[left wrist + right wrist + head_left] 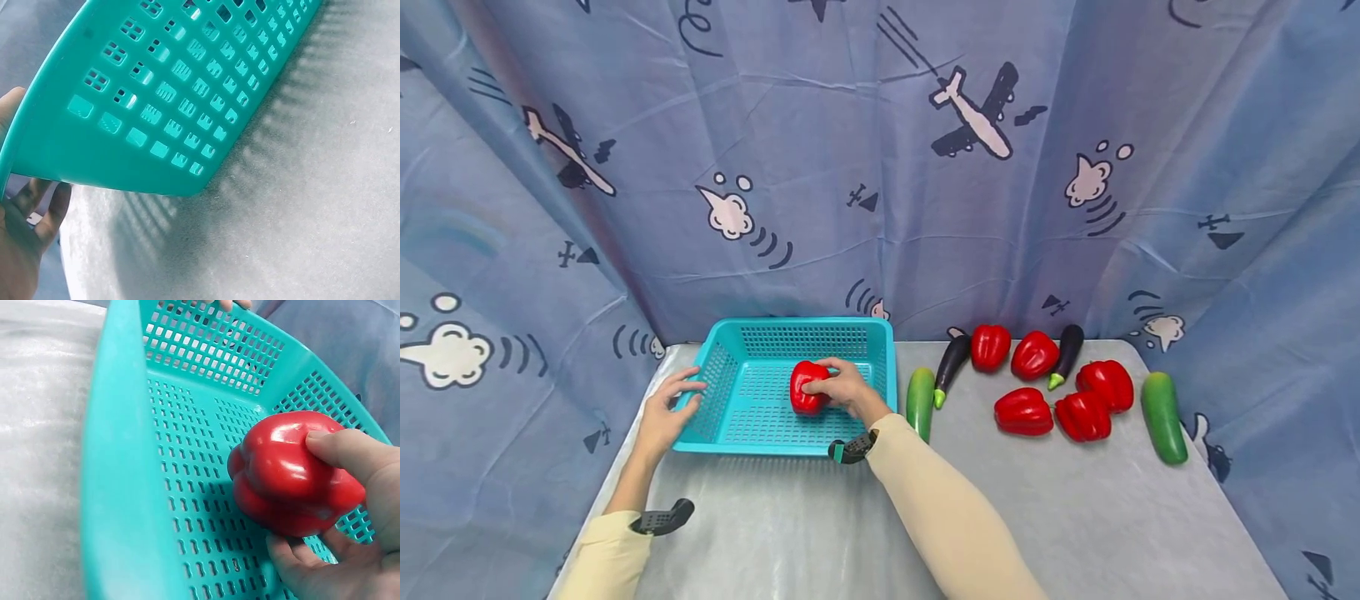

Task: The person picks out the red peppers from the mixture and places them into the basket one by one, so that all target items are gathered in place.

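A turquoise plastic basket (pixel 760 450) with perforated walls stands on the table. My right hand (pixel 847 388) holds a red bell pepper (pixel 806 387) low inside it. In the right wrist view the thumb lies on top of the bell pepper (pixel 294 469) and the fingers reach beneath it. My left hand (pixel 664 415) is at the basket's left end, its fingertips at the rim. From the left wrist, part of that hand (pixel 22 250) shows beside the rim, with the basket hiding some fingers. No other vegetable shows in the basket.
Right of the basket lie a cucumber (pixel 920 398) and an eggplant (pixel 952 365). Several red bell peppers (pixel 1024 412) are grouped farther right, with another eggplant (pixel 1067 354) among them. A second cucumber (pixel 1164 418) lies near the table's right edge. A blue patterned curtain (pixel 820 167) hangs behind.
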### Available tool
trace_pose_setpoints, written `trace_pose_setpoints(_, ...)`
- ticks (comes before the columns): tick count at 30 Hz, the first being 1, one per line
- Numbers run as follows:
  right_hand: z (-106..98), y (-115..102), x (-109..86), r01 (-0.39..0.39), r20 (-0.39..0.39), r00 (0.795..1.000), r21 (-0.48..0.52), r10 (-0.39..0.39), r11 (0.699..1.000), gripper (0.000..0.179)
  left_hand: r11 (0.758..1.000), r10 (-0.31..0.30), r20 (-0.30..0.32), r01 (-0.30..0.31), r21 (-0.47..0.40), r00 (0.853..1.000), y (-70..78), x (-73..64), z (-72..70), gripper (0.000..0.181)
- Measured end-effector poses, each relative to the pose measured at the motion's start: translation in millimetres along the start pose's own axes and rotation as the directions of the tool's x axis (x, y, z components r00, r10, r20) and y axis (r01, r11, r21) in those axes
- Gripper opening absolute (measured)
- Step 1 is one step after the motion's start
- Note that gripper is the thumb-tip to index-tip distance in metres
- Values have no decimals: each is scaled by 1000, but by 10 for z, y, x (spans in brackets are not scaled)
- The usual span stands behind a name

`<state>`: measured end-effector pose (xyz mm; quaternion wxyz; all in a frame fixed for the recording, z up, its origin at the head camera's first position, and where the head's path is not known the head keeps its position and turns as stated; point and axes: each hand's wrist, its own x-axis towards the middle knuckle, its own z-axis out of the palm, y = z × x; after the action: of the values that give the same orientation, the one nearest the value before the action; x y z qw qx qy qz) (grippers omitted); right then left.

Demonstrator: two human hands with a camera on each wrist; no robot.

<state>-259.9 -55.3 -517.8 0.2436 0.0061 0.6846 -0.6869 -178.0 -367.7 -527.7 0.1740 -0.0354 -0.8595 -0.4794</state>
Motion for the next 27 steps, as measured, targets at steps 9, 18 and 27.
trace_pose_setpoints(9, 4, 10, -1, -5, -33, 999, -2, 5, 1000, 52, 1000, 14, -6, -14, -18, 1000, 26, -2, 20, 19)
trace_pose_setpoints(18, -18, 39, 49, 13, 38, 999, 82, -16, 997, 52, 1000, 2, -8, -2, -12, 1000, -17, 15, 14, 20)
trace_pose_setpoints(27, -25, 53, 117, 13, 73, 997, 92, -20, 996, 50, 999, 7, -17, -7, -32, 1000, -13, -3, 18, 20)
